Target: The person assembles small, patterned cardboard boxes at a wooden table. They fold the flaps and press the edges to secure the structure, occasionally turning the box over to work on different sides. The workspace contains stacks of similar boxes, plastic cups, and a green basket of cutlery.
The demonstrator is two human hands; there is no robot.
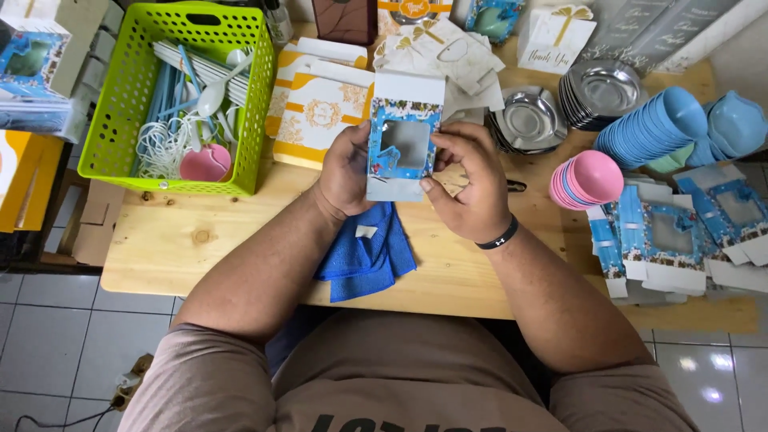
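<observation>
I hold a small blue and white cardboard box [402,120] with a clear window upright above the wooden table [200,240]. My left hand [348,170] grips its left side. On its right side and lower corner sits my right hand [468,180], with a black band on the wrist. A folded blue cloth [370,254] lies on the table just below my hands.
A green basket [120,96] with white spoons, straws and a pink lid stands at the left. Yellow and white flat boxes [320,108] lie behind my hands. To the right are steel dishes [532,120], stacked pink bowls [588,180], blue bowls [652,128] and flat blue boxes [668,244].
</observation>
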